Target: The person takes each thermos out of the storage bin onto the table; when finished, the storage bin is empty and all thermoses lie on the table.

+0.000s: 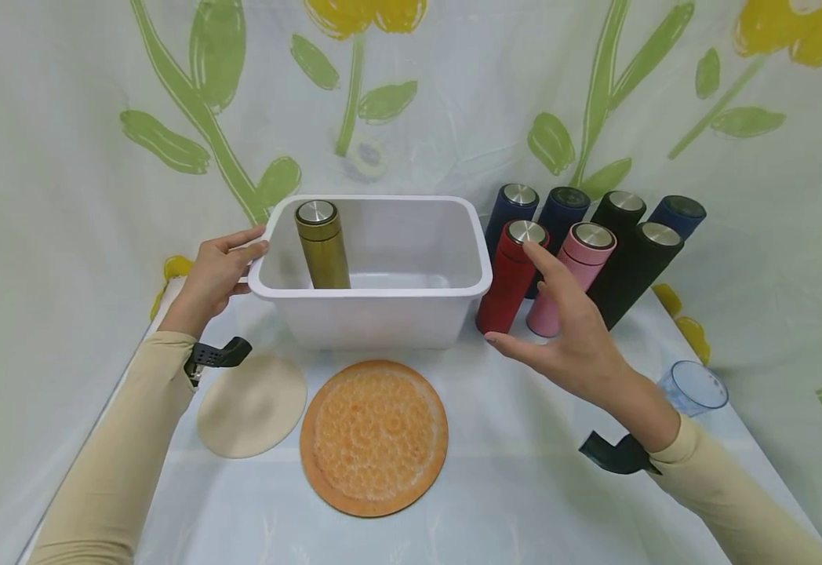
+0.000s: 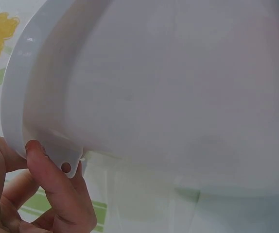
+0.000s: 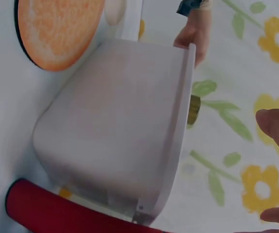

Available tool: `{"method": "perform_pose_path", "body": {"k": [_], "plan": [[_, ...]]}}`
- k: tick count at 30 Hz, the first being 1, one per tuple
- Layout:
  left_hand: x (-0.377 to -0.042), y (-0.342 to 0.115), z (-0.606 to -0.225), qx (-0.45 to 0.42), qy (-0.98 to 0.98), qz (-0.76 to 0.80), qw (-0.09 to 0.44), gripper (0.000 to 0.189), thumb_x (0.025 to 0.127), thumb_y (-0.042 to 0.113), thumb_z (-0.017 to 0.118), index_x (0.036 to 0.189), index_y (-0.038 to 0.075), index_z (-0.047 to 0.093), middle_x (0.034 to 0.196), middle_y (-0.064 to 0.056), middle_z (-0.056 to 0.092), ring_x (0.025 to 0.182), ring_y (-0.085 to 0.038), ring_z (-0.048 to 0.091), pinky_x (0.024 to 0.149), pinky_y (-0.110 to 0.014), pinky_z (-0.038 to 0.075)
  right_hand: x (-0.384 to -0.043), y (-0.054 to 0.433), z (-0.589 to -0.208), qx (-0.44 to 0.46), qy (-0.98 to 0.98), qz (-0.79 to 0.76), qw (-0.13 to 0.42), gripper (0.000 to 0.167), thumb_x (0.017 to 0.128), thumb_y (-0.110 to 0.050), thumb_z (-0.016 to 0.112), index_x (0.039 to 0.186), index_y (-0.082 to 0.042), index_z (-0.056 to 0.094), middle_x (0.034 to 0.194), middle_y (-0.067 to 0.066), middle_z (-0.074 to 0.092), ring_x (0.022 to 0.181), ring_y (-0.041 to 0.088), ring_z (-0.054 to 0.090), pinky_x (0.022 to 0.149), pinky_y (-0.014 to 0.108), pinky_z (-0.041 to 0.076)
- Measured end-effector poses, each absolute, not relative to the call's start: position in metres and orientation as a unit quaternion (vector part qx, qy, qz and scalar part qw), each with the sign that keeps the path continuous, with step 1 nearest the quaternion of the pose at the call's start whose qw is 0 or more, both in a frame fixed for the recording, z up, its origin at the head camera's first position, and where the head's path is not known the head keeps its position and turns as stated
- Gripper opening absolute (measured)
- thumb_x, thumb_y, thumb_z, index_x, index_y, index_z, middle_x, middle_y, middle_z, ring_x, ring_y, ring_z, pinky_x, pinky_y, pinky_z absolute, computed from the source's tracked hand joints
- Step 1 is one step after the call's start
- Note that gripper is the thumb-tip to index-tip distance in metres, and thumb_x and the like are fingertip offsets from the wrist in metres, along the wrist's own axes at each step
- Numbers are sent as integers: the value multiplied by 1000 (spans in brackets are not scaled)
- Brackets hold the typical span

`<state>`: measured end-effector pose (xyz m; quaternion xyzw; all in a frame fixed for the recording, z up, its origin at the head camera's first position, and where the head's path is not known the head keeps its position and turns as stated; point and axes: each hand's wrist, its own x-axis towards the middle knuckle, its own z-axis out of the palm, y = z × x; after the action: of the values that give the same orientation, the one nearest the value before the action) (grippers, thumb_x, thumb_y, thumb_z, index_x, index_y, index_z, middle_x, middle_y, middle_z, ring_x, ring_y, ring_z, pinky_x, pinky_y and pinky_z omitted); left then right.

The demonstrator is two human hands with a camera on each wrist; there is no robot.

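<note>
A white plastic tub (image 1: 376, 322) stands at the back middle, a gold flask (image 1: 328, 255) upright inside its left part. My left hand (image 1: 216, 267) grips the tub's left end; in the left wrist view its fingers (image 2: 64, 187) pinch the rim by a tab with a hole. Right of the tub are a red flask (image 1: 504, 286) and a pink flask (image 1: 583, 255). Close by them is my right hand (image 1: 580, 353), thumb and fingers spread apart beside the red flask. Whether a fingertip touches it I cannot tell. The right wrist view shows the red flask (image 3: 71, 213) next to the tub.
Several dark flasks (image 1: 635, 267) stand behind the red and pink ones. A clear blue glass (image 1: 695, 388) is at the right table edge. In front of the tub lie an orange round mat (image 1: 374, 439) and a beige round mat (image 1: 252, 408). A flowered curtain (image 1: 453, 102) hangs behind.
</note>
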<state>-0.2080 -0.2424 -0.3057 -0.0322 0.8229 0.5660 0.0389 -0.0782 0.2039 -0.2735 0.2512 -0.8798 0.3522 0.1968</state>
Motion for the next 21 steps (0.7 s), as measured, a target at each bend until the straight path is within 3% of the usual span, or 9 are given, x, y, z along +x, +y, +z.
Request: {"method": "perform_pose_path", "body": {"k": [15,21], "plan": [[-207,-242,-306,-35,821,569,40,60,101,42,57,154,19,41,151,-16,43,96,-14,61,70,-24,57,-98,172,-277,303,-857,381,172,103,73,-17,92,156,-10,31,154,3,39,136,21,44,103,48,45],[-208,-243,-306,-34,820,570,40,60,101,43,58,154,19,42,151,-16,44,94,-13,61,71,-24,57,-107,162,-279,305,-854,385,172,96,77,-19,89,154,-5,33,153,7,40,133,21,45,101,50,47]]}}
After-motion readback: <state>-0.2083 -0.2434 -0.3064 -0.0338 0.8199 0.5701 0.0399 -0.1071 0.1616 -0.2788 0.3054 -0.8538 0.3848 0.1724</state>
